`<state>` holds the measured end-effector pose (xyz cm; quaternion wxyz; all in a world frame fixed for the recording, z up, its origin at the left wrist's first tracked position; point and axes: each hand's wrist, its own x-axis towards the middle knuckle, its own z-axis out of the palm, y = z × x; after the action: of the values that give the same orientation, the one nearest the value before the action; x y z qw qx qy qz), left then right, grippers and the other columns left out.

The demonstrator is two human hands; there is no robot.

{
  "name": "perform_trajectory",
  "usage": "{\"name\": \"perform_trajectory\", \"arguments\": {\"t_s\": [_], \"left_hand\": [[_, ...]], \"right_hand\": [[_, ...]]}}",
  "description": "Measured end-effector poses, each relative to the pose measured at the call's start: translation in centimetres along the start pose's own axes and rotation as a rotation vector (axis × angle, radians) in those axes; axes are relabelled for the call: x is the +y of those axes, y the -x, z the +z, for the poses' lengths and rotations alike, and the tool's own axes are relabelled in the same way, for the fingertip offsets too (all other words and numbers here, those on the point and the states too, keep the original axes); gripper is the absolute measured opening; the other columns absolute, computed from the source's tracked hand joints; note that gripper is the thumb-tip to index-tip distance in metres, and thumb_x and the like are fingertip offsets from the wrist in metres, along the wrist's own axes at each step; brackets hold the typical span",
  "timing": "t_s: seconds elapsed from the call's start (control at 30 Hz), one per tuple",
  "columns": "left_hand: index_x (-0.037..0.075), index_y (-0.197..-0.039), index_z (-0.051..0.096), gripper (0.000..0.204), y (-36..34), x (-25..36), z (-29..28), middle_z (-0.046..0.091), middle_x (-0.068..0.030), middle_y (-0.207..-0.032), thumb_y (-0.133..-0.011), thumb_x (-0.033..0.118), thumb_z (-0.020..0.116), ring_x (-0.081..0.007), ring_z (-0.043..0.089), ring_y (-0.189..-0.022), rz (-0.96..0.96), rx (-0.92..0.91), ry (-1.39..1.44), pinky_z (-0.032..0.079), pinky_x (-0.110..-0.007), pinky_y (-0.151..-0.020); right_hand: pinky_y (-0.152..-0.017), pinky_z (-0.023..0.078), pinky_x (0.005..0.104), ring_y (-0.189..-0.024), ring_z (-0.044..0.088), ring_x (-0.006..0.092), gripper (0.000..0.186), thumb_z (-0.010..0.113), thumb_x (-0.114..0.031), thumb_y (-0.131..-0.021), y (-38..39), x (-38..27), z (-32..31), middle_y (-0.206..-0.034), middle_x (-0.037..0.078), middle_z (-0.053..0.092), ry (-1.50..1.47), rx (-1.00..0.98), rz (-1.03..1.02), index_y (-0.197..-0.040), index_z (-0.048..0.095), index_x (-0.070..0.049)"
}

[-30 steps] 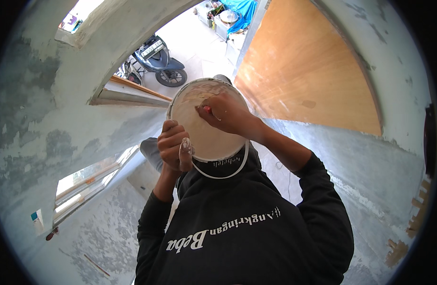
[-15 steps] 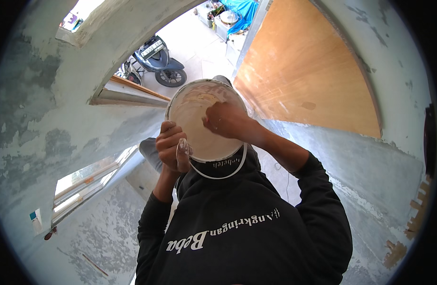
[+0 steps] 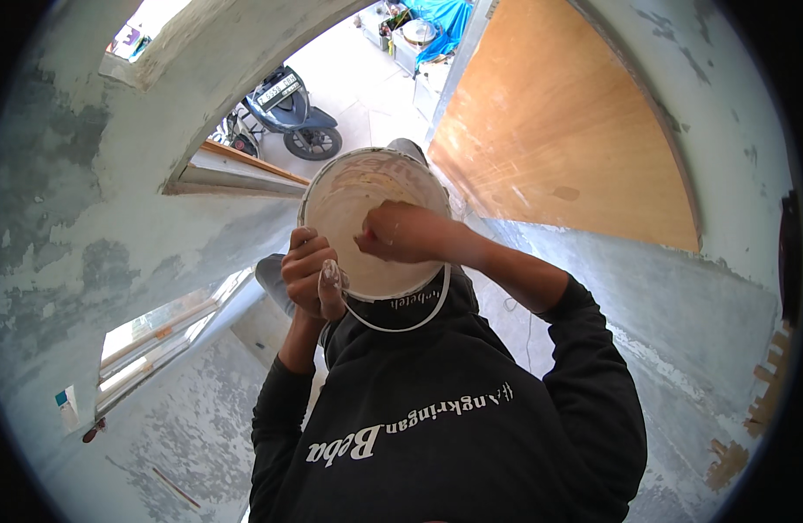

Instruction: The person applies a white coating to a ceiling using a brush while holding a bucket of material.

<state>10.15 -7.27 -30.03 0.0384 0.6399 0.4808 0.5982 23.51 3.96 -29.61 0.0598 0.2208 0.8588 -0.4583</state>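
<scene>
A round white bucket (image 3: 424, 179) is held up in front of my body, its inside smeared with pale beige paste (image 3: 339, 202). My left hand (image 3: 314, 275) is closed around the bucket's left rim, and its thumb is coated with white residue. Inside the bucket's mouth, over the paste, my right hand (image 3: 397, 232) is curled with the fingers bent inward. Whatever those fingers grip is hidden from view. The thin white bail handle (image 3: 410, 329) hangs down on the side nearest me, against my dark clothing.
An orange-brown wooden door (image 3: 558, 131) stands to the right. Through the doorway ahead, a dark scooter (image 3: 288, 109) is parked outside, with a blue tarp (image 3: 441, 22) farther back. Patchy grey plastered walls (image 3: 61, 192) surround me, and a window frame (image 3: 157, 340) is at lower left.
My right hand has swept left and toward me inside the bucket. The bucket and my left hand have shifted slightly left.
</scene>
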Motion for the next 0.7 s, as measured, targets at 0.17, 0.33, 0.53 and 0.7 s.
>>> {"name": "perform_trajectory", "arguments": {"t_s": [0.17,0.33,0.53,0.7], "left_hand": [[0.005,-0.043,0.036,0.033,0.1,0.4,0.0,0.036,-0.0047,-0.043,-0.074,0.013,0.045,-0.0174,0.035,-0.038,-0.028,0.008,0.002,0.033,-0.034,-0.059],[0.005,-0.043,0.036,0.033,0.1,-0.1,-0.1,0.036,-0.0045,-0.042,-0.075,0.013,0.044,-0.0171,0.035,-0.039,-0.018,0.028,-0.010,0.033,-0.034,-0.059],[0.004,-0.043,0.036,0.033,0.0,0.4,-0.1,0.036,-0.0049,-0.042,-0.074,0.013,0.044,-0.0172,0.035,-0.038,-0.012,-0.016,0.009,0.033,-0.034,-0.058],[0.005,-0.043,0.037,0.032,0.1,0.1,0.0,0.038,-0.0052,-0.042,-0.073,0.012,0.044,-0.0173,0.036,-0.038,-0.017,0.006,0.014,0.033,-0.035,-0.059]], "right_hand": [[-0.067,0.048,0.0446,-0.068,0.060,0.0375,0.039,0.049,-0.030,-0.088,-0.6,2.0,0.8,-0.069,0.020,0.062,0.125,0.197,-0.025,-0.068,0.061,0.001],[-0.067,0.046,0.0455,-0.069,0.060,0.0378,0.038,0.049,-0.029,-0.088,-0.1,0.6,0.8,-0.070,0.020,0.062,0.143,0.029,-0.104,-0.071,0.060,0.002],[-0.066,0.048,0.0469,-0.068,0.061,0.0391,0.039,0.049,-0.029,-0.087,-0.8,2.0,1.0,-0.068,0.022,0.061,0.074,0.364,-0.088,-0.067,0.061,0.003],[-0.071,0.047,0.0434,-0.075,0.060,0.0370,0.032,0.050,-0.023,-0.087,0.1,-0.2,0.3,-0.071,0.021,0.061,0.048,-0.045,-0.018,-0.074,0.062,0.003]]}}
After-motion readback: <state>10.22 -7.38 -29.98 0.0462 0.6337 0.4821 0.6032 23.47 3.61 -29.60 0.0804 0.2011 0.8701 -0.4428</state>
